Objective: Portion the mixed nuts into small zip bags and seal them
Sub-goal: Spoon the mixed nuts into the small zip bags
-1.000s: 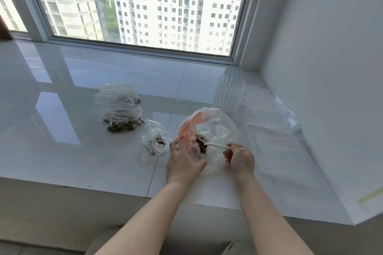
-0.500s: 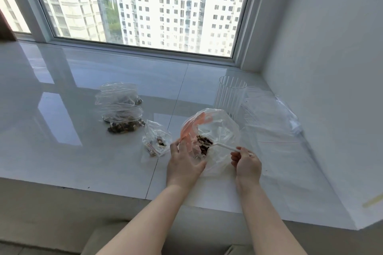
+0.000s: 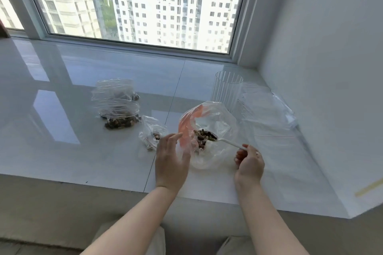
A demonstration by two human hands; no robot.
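Scooping nuts out of the big bag

The right hand [image 3: 249,163] pinched a spoon [image 3: 219,141] heaped with nuts [image 3: 205,135] inside the big bag [image 3: 209,130]; the left hand [image 3: 172,157], fingers spread, held nothing. Best kept level toward the small bag [image 3: 152,133] at nine o'clock.

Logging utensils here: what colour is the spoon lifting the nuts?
White: the spoon in the right hand, clearest in the head view.
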